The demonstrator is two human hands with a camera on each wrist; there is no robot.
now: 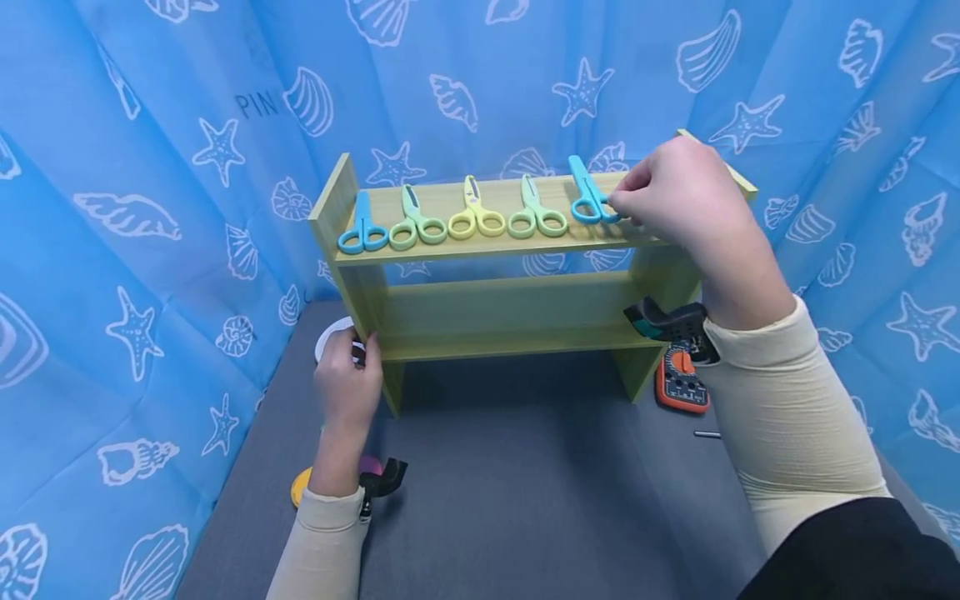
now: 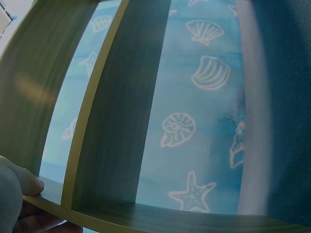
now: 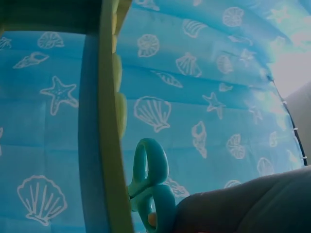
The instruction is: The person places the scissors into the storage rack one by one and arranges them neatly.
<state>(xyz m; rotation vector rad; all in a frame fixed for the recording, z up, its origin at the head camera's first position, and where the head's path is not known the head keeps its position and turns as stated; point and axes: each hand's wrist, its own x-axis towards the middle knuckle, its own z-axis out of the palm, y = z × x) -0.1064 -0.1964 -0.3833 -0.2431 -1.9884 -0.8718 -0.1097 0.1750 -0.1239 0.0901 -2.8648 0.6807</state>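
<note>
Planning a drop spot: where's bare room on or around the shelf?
Free: the middle shelf board between the uprights, and the grey table in front of the shelf. Crowded: the top board carries five scissors in a row, the right hand pinching the rightmost blue pair. The left hand holds the left upright; a meter lies beside the right upright.

A light wooden shelf unit stands on a grey table. Five small scissors lie in a row on its top board: blue, green, yellow, green and blue. On the table at the unit's 4 o'clock lies an orange multimeter; at its 8 o'clock, a yellow disc.
</note>
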